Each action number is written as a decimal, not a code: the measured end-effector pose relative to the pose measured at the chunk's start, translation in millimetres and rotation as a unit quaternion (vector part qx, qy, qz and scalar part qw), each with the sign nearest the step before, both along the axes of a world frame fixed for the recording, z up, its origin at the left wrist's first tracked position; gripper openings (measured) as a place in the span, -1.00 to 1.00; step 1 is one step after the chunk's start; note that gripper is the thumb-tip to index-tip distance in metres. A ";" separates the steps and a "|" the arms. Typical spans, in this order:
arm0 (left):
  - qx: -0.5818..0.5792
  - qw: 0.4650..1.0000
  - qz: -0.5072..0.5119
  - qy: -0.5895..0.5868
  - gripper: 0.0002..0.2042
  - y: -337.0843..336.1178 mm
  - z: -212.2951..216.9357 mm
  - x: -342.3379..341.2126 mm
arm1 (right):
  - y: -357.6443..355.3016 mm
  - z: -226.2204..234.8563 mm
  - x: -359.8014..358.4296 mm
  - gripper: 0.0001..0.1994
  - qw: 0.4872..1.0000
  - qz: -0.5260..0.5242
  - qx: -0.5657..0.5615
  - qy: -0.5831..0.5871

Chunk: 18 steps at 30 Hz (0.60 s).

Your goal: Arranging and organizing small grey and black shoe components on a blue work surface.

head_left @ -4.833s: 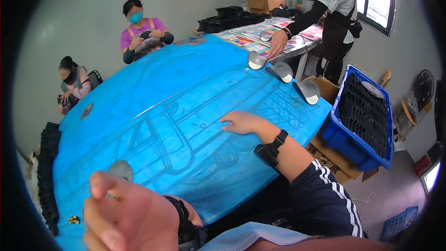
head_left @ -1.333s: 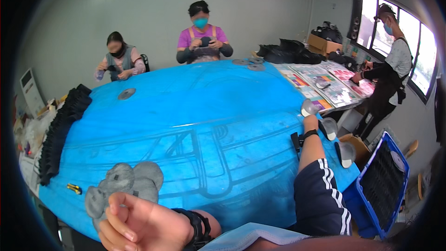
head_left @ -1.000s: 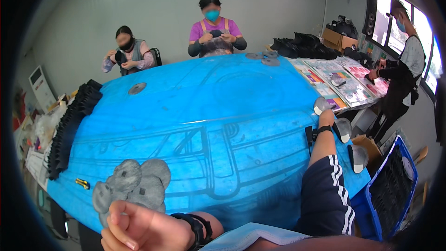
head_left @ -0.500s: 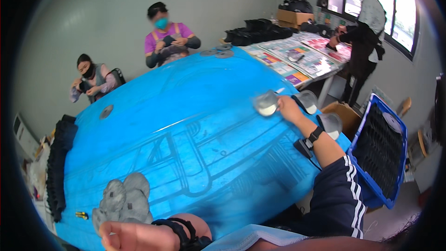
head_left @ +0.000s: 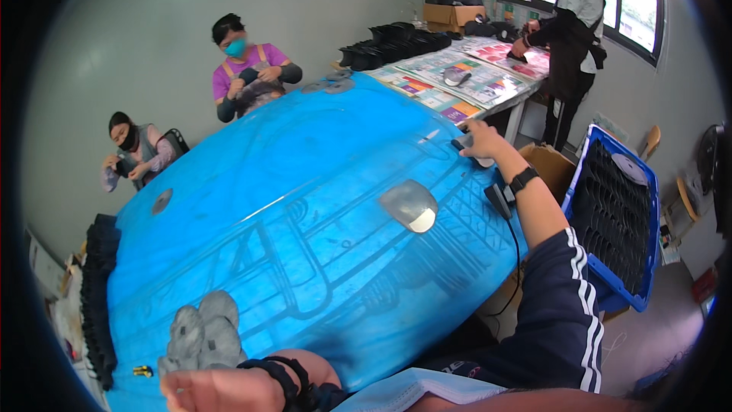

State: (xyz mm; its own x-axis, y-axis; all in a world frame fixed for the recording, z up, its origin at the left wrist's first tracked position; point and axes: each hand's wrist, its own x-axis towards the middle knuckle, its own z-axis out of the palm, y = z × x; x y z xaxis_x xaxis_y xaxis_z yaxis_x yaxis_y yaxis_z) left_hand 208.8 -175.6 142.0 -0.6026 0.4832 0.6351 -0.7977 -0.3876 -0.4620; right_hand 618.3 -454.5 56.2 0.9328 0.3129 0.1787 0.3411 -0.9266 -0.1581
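My right hand (head_left: pixel 486 143) is at the right edge of the blue-covered table, its thumb and fingers around a grey rounded piece with a black edge (head_left: pixel 460 145), most of which the hand hides. A similar cap-shaped grey piece with a pale end (head_left: pixel 409 204) lies alone on the table, nearer me. My left hand (head_left: pixel 225 391) is low at the near left, fingers apart and nothing visible in it, partly cut off by the frame. Just beyond it lies a pile of grey fuzzy rounded pieces (head_left: pixel 204 328).
A blue crate (head_left: pixel 657 221) of black pieces stands right of the table. Black stacked pieces (head_left: pixel 101 290) line the left edge, near a small yellow-black tool (head_left: pixel 142 371). Two people work across the table; another stands at a print-covered table (head_left: pixel 488 80). A cable (head_left: pixel 518 259) hangs from my right wrist.
The grey piece my right hand held now lies on the table. That hand has moved away to the black-edged piece at the table's edge. My left hand stays put; the view has shifted.
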 end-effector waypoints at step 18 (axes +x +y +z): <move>0.001 0.999 -0.047 -0.019 -0.84 -1.8 -0.8 -5.7 | 23.7 -29.0 15.3 0.31 0.982 -0.044 0.023 0.183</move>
